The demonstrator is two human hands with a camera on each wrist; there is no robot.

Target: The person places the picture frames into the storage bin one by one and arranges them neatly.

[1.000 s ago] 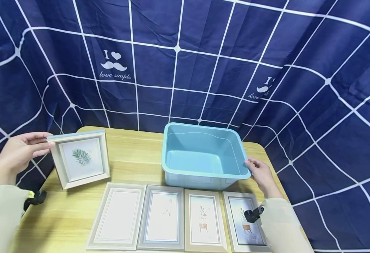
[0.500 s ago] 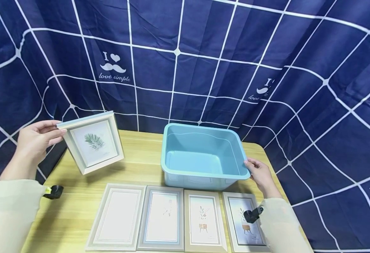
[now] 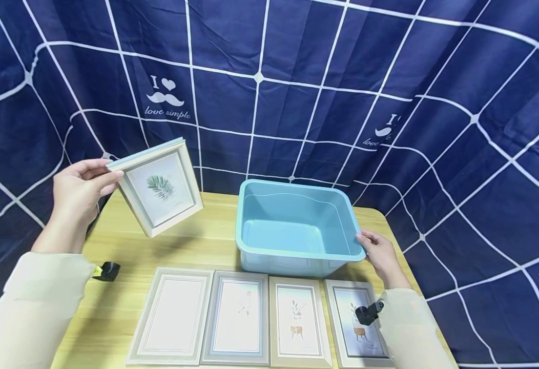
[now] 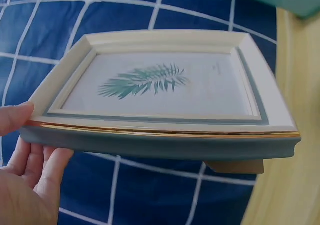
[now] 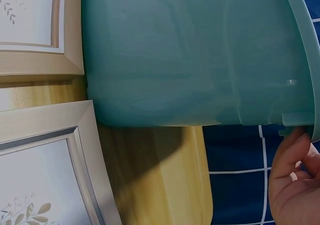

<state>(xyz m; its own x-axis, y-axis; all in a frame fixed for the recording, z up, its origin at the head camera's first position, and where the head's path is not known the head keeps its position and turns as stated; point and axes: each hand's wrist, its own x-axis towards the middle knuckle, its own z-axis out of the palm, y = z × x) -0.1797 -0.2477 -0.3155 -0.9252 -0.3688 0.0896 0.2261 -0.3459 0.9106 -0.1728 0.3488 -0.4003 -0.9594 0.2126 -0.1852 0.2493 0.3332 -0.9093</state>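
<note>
My left hand (image 3: 78, 189) pinches the upper left corner of a cream picture frame (image 3: 146, 219), thumb in front and fingers behind. The frame hangs tilted above the table, its green leaf print facing me. In the left wrist view the thumb lies on the front of the frame (image 4: 165, 37), and a gold line runs along its near edge. My right hand (image 3: 382, 256) holds the right rim of a light blue plastic tub (image 3: 292, 264), which stands on the table. In the right wrist view the fingers of the right hand (image 5: 295, 180) are curled under the tub's rim.
Several picture frames lie in a row in front of the tub, among them a whitish one (image 3: 146, 318), a grey one (image 3: 264, 328), a beige one (image 3: 322, 328) and one (image 3: 337, 328) under my right wrist. A blue checked curtain (image 3: 223, 102) surrounds the wooden table (image 3: 219, 225).
My left hand has lifted the leaf-print frame higher and carried it to the right, tilting it more. The right hand and the tub have stayed where they were.
</note>
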